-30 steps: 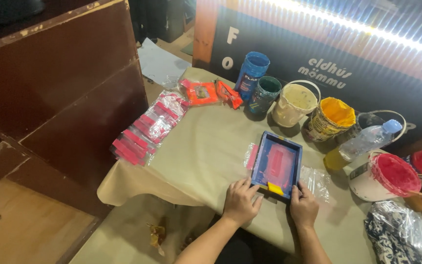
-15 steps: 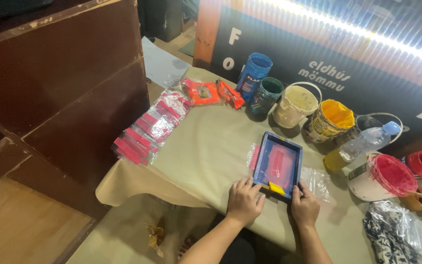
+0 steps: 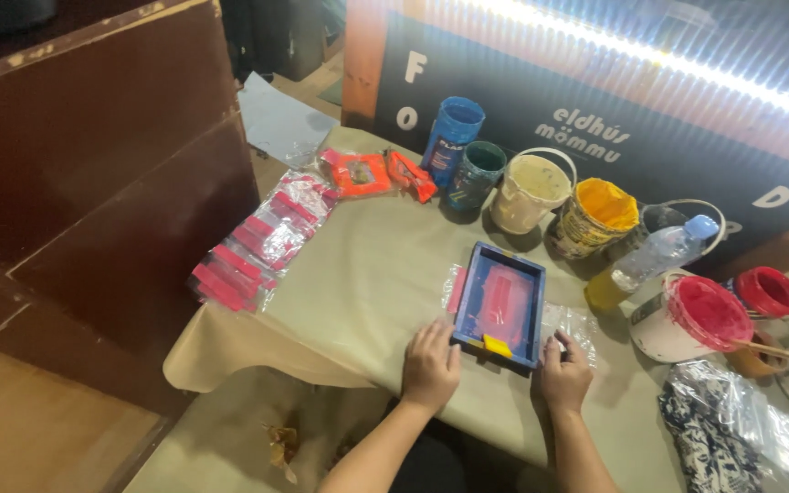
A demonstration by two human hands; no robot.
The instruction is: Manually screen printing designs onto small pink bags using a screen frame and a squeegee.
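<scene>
Closest to the near edge of the tabletop, the left hand lies flat with its fingers pressed against the near left corner of a small blue-framed printing screen, and the right hand sits at the near right corner, fingertips curled on the frame and on the clear plastic sheet under it; neither hand closes around anything, they seem to brace the frame so that it stays put on the sheet. The screen lies flat near the middle of the near edge, its long axis running away from the person and leaning slightly to the right, with a pink patch in the mesh and a small yellow piece at its near end. Toward the left edge lies a row of pink strips in clear packets, apparently set aside. Near the right edge stand a white tub of red paint with a stick in it and a plastic bottle lying tilted. Along the far edge stand a yellow paint bucket, a cream bucket, a dark green pot and a blue can, with orange packets near the far left corner, all within reach yet clear of the screen.
</scene>
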